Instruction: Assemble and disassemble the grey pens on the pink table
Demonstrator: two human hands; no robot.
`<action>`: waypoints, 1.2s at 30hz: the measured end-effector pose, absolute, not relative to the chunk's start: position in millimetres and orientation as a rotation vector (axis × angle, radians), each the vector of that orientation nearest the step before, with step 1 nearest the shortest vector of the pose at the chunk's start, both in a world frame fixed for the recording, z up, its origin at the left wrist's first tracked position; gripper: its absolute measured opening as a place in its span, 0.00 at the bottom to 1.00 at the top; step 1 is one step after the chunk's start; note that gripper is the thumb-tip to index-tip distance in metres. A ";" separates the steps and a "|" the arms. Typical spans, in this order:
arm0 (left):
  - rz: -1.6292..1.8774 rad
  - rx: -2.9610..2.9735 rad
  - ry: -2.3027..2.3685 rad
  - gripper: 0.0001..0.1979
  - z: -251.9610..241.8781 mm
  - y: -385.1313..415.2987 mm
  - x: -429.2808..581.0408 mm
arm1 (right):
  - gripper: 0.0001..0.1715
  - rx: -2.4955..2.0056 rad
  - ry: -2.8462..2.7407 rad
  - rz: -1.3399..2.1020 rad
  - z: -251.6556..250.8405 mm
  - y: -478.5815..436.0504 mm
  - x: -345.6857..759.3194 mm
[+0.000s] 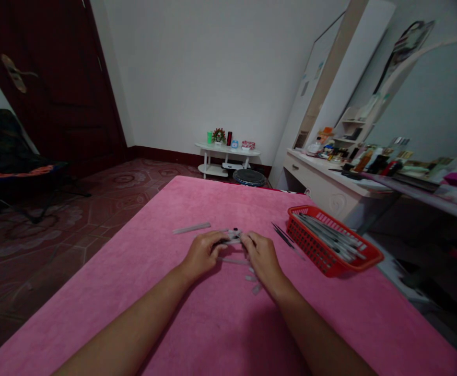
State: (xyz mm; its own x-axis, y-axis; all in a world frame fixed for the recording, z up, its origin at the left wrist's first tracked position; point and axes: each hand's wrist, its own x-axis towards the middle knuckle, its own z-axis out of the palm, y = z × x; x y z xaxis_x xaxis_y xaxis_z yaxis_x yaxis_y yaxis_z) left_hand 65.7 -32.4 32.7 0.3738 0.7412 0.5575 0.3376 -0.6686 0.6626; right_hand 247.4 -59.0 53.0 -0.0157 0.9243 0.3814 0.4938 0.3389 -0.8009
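My left hand point(204, 253) and my right hand point(262, 257) meet over the middle of the pink cloth, fingers curled inward. Between their fingertips is a small bunch of pale, clear pen-like pieces point(234, 241) with dark tips; the exact kind is too small and blurred to tell. A thin pale rod point(233, 261) lies on the cloth just below the fingers. Beside my right wrist are several short translucent pieces point(256, 289). Farther left, a pair of clear tubes point(192, 228) lies side by side. Thin dark sticks point(283, 235) rest to the right of my right hand.
A red plastic basket point(310, 249) filled with grey pen-like sticks point(330, 236) stands at the right edge of the pink-covered table point(153, 292). Past it is a white dresser point(330, 183) with bottles. A small white stand point(228, 150) is by the far wall; a chair point(12, 156) is at left.
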 end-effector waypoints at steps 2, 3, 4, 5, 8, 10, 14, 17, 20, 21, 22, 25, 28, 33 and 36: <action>1.223 2.225 0.930 0.13 32.9 -32.8 66.9 | 0.24 -1.348 -1.690 0.538 53.0 -59.7 249.1; 1.225 2.226 0.942 0.13 32.7 -32.5 67.4 | 0.25 -1.364 -1.695 0.536 53.4 -59.5 249.9; 1.233 2.218 0.963 0.14 32.2 -32.0 67.8 | 0.25 -1.367 -1.693 0.545 54.1 -58.9 250.5; 1.242 2.206 0.989 0.14 31.6 -31.2 67.9 | 0.23 -1.356 -1.687 0.565 55.0 -58.1 250.8; 1.271 2.171 1.053 0.13 29.4 -28.9 67.3 | 0.11 -1.254 -1.685 0.634 57.0 -55.4 250.0; 1.278 2.164 1.055 0.13 28.3 -28.5 66.6 | 0.08 -1.205 -1.708 0.637 56.6 -54.7 249.4; 1.251 2.189 0.998 0.13 27.8 -30.1 66.6 | 0.18 -1.309 -1.775 0.564 52.8 -56.1 251.5; 1.230 2.202 0.980 0.13 27.3 -29.9 66.6 | 0.25 -1.397 -1.800 0.531 51.8 -56.5 253.6; 1.250 2.170 1.018 0.13 27.3 -28.8 65.7 | 0.16 -1.342 -1.782 0.581 54.1 -56.0 252.6; 1.253 2.161 1.022 0.13 27.7 -28.8 65.5 | 0.12 -1.310 -1.772 0.599 55.0 -55.9 251.7; 1.251 2.157 1.016 0.14 28.2 -29.1 65.3 | 0.10 -1.285 -1.768 0.610 55.9 -55.9 250.9; 1.221 2.167 0.968 0.13 29.9 -30.7 65.5 | 0.09 -1.319 -1.798 0.569 56.7 -56.6 249.8; 1.195 2.197 0.956 0.13 29.9 -31.3 66.0 | 0.19 -1.459 -1.843 0.471 55.6 -56.8 251.6; 1.223 2.173 0.991 0.14 28.0 -29.8 66.5 | 0.21 -1.407 -1.776 0.560 55.7 -55.0 254.5; 1.213 2.172 0.990 0.14 28.7 -30.4 66.3 | 0.11 -1.285 -1.771 0.630 56.8 -54.5 254.7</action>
